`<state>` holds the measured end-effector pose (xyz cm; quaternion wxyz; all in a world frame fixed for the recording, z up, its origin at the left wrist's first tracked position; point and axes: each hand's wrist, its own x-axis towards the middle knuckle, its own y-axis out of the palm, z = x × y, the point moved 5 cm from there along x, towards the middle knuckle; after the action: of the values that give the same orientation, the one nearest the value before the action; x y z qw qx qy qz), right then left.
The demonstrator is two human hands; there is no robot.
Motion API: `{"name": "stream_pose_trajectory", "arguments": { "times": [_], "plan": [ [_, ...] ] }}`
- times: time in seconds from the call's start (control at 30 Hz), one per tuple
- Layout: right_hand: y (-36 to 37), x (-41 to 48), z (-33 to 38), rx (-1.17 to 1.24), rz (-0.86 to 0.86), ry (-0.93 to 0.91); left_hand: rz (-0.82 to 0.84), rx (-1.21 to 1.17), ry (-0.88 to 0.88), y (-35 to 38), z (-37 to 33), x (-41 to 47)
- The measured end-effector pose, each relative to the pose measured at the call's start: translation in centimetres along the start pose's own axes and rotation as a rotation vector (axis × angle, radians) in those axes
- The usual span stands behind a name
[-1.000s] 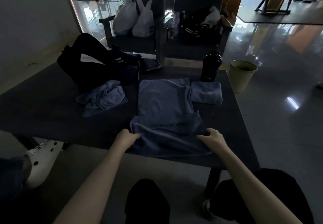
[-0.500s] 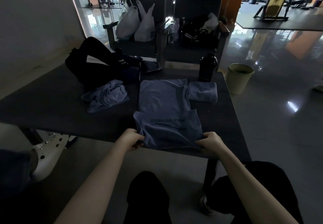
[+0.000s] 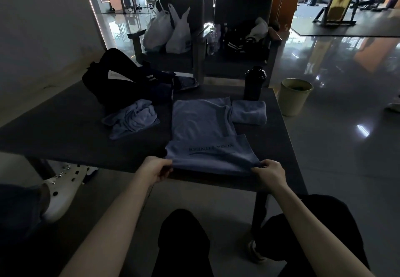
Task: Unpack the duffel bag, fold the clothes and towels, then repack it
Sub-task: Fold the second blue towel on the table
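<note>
Duffel bag (image 3: 112, 86), black and slumped open, sits on the dark desk (image 3: 65, 138) in the upper left of the frame, with dark clothing spilling from its mouth toward the centre. Just below it lies a crumpled blue towel (image 3: 132, 118), unfolded and bunched. At the centre of the frame a blue shirt (image 3: 203, 134) lies flat on the desk, its near end doubled back so that dark printed lettering shows upside down across the folded part. That near fold reaches the desk's front edge, and both hands hold it there: the left hand (image 3: 154, 169) pinches the lower left corner of the fabric between thumb and fingers (image 3: 166, 168), and the right hand (image 3: 270, 174) pinches the lower right corner the same way, knuckles curled, so the cloth is stretched between them. Both bare forearms run up from the bottom of the frame. Touching the shirt's upper right side is a neatly folded blue towel (image 3: 249, 112), and right behind that stands a black bottle (image 3: 254, 83), upright near the desk's far edge. On the floor to the right of the desk is a pale bin (image 3: 294, 97). Behind the desk, at the top centre, two dark chairs (image 3: 244, 6) carry white plastic bags (image 3: 166, 32) and dark clothes.
</note>
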<state>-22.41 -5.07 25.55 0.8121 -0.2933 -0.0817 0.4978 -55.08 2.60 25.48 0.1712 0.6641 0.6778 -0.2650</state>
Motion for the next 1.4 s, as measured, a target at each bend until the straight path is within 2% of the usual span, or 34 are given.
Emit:
{"name": "stream_pose_trajectory", "arguments": {
  "times": [0.2, 0.3, 0.43, 0.53, 0.63, 0.77, 0.87, 0.97, 1.27, 1.4],
  "plan": [
    [0.9, -0.4, -1.1, -0.019, 0.054, 0.040, -0.188, 0.234, 0.170, -1.4, 0.0, 0.8],
    [1.0, -0.6, -1.2, -0.020, 0.062, 0.024, -0.223, 0.136, 0.269, -1.6, 0.0, 0.3],
    [0.9, -0.8, -1.5, -0.060, 0.058, 0.007, -0.116, 0.037, 0.285, -1.9, 0.2, -0.4],
    [0.9, -0.8, -1.7, -0.107, 0.011, -0.003, 0.031, -0.017, 0.222, -1.9, 1.0, -0.7],
    [0.9, -0.9, -1.7, -0.154, -0.043, -0.021, 0.036, 0.151, 0.256, -2.2, 1.7, -0.3],
    [1.2, -1.5, -1.9, -0.239, -0.060, -0.013, -0.198, 0.615, 0.452, -2.9, 1.5, 0.2],
    [1.4, -1.8, -1.7, -0.342, -0.029, 0.019, -0.262, 0.774, 0.417, -2.4, 1.9, 0.3],
    [1.5, -1.4, -1.3, -0.436, -0.009, 0.021, -0.281, 0.802, 0.403, -1.6, 1.9, 0.4],
    [3.6, 3.5, 0.9, -0.382, 0.041, -0.103, -0.412, 0.839, 0.404, 0.2, -0.6, 3.4],
    [5.2, 6.4, 2.3, -0.391, 0.061, -0.083, -0.373, 0.945, 0.404, 1.0, -2.2, 5.8]
  ]
}}
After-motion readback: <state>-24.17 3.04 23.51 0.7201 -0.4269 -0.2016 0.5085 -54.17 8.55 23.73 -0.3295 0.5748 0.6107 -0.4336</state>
